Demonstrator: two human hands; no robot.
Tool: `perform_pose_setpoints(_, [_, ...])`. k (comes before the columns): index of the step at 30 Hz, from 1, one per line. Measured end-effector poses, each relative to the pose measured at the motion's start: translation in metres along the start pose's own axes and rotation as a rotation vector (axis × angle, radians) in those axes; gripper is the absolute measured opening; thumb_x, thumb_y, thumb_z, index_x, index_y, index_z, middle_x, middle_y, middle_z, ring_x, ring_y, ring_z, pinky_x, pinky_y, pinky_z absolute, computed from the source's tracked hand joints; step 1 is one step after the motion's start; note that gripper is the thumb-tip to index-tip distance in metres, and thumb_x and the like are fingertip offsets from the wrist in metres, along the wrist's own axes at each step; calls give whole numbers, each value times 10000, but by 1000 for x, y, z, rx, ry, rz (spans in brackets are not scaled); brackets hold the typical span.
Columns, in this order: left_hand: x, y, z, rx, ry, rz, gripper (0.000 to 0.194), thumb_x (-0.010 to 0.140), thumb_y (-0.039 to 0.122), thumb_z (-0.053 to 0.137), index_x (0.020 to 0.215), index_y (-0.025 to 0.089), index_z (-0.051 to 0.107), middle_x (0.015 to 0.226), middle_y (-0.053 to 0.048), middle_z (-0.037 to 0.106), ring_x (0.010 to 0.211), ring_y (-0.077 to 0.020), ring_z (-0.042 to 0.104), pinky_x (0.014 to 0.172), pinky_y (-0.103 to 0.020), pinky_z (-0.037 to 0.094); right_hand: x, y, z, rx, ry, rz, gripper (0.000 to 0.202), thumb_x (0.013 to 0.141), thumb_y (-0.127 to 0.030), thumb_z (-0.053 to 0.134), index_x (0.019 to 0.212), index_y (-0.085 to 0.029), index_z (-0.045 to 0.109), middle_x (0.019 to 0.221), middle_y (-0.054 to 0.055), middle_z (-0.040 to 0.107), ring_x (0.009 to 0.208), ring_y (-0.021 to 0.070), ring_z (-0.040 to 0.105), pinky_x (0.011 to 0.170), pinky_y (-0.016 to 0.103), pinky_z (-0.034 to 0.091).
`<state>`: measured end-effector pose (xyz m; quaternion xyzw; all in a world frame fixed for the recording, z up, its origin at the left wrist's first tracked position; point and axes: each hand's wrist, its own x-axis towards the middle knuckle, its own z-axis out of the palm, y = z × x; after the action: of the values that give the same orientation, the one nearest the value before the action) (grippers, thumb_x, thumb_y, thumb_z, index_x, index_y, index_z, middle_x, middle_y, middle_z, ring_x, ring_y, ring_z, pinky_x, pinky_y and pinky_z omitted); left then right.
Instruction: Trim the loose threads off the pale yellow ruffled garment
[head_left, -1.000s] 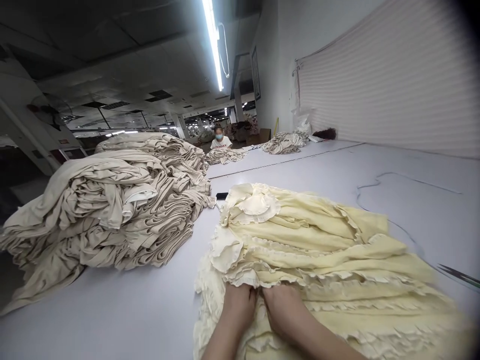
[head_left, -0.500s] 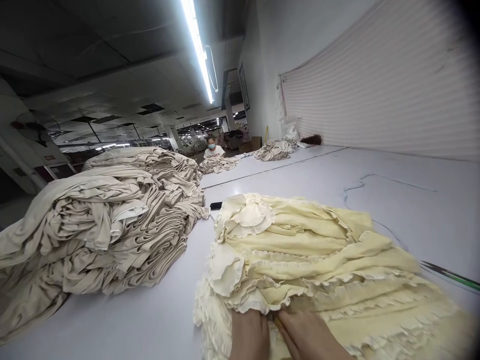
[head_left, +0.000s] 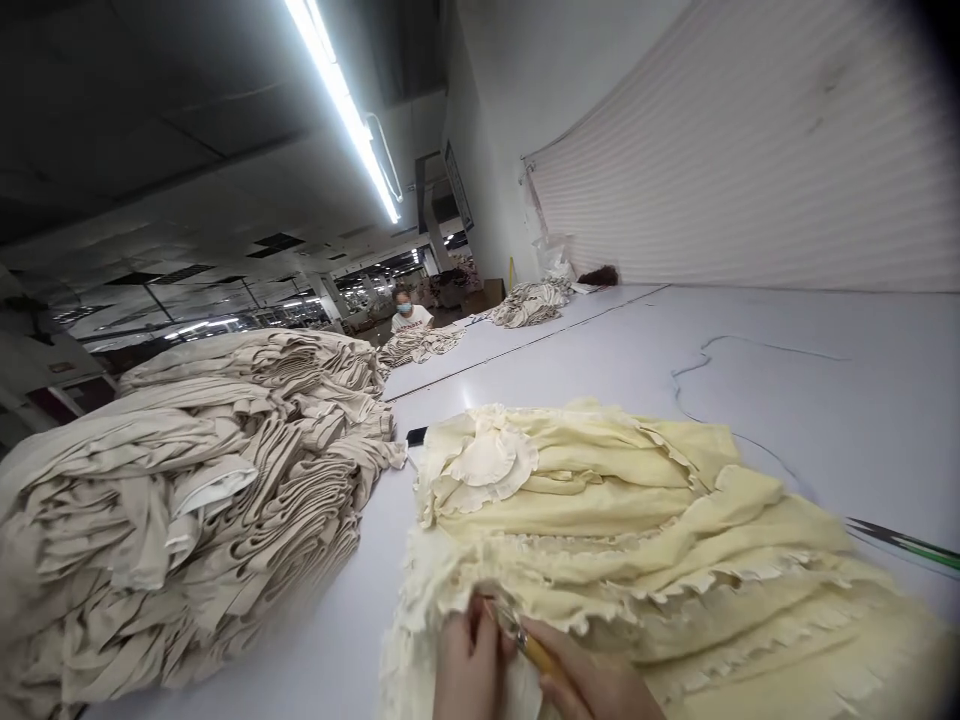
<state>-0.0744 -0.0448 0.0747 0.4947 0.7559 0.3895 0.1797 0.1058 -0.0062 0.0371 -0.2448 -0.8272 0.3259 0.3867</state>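
Note:
Pale yellow garments with white ruffled trim (head_left: 600, 500) lie heaped before me on the table. My left hand (head_left: 469, 655) is closed at the heap's near left part, its fingertips pinching ruffled cloth. Just right of it, my right hand (head_left: 589, 675) is wrapped round a small metal-tipped tool with a yellow handle (head_left: 541, 658). The tool's tip is close to my left fingertips, and blur hides its exact kind. Part of the near cloth is covered by both hands.
A large pile of beige garments (head_left: 247, 500) stands to the left. Green-handled scissors (head_left: 907, 545) and a loose pale cord (head_left: 694, 365) lie on the right. Smaller beige piles (head_left: 529, 303) are farther back. A masked person (head_left: 411, 315) is at the far end.
My hands have come out from under the ruffled edge and moved slightly left. The yellow-handled tool now shows more plainly. The view has tilted and shifted a little.

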Motion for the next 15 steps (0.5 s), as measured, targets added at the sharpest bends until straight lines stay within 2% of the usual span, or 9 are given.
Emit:
perform_pose_setpoints(2, [14,18,-6,-185,128,11,376,906,512,419,782,206,600,813,-36,677,782,-190,640,742,-315,507,-5,16,-25,-52,73,16,379,970,-381,424,1300,-269,572,1139,40,724,970,195,707,838,227,540])
perform_pose_setpoints(4, [34,42,-9,-390,315,20,389,840,580,522,855,202,613,957,-42,670,870,-197,631,771,-310,498,-10,40,-58,-177,214,87,372,968,-398,446,1271,-248,600,1181,64,703,1050,219,676,891,266,532])
perform_pose_setpoints(6, [57,68,-6,-450,478,71,383,819,568,568,904,198,618,1050,-47,640,945,-199,611,819,-315,480,-9,67,-93,-311,372,145,368,971,-432,433,1210,-232,628,1166,85,703,1061,250,665,882,325,546])
perform_pose_setpoints(7, [69,81,-4,-441,548,118,360,832,545,565,918,198,614,1077,-46,624,979,-198,599,848,-321,467,-3,79,-108,-351,402,151,368,976,-447,413,1168,-228,640,1124,91,715,1025,262,674,848,349,558])
perform_pose_setpoints(10, [111,119,-1,-357,703,329,257,888,454,527,931,205,580,1078,-38,593,1027,-191,570,907,-344,439,34,108,-144,-390,430,160,355,1003,-434,350,1054,-237,640,947,71,730,861,249,692,739,361,561])
perform_pose_setpoints(12, [143,137,-2,-237,774,486,222,906,416,503,917,204,566,1044,-43,586,1028,-192,563,921,-356,438,72,121,-160,-395,427,158,346,1017,-405,329,1061,-222,619,916,65,708,840,236,673,754,378,543])
perform_pose_setpoints(13, [160,142,-3,-133,808,555,228,909,412,487,901,198,566,1037,-57,587,1063,-206,552,939,-368,434,92,127,-167,-396,430,157,344,1022,-389,326,1100,-203,605,978,78,693,910,241,657,812,409,526])
perform_pose_setpoints(14, [177,142,-3,-13,814,591,252,907,416,468,909,187,573,1073,-84,587,1113,-227,536,986,-394,411,112,133,-173,-391,422,163,316,1022,-369,362,1155,-188,584,1070,86,667,1006,244,628,880,445,500])
perform_pose_setpoints(15, [193,137,0,160,712,591,296,897,429,459,980,175,587,1160,-117,576,1174,-255,511,1027,-428,382,129,139,-179,-379,402,172,290,1008,-362,437,1195,-182,565,1148,80,635,1057,235,606,915,466,481])
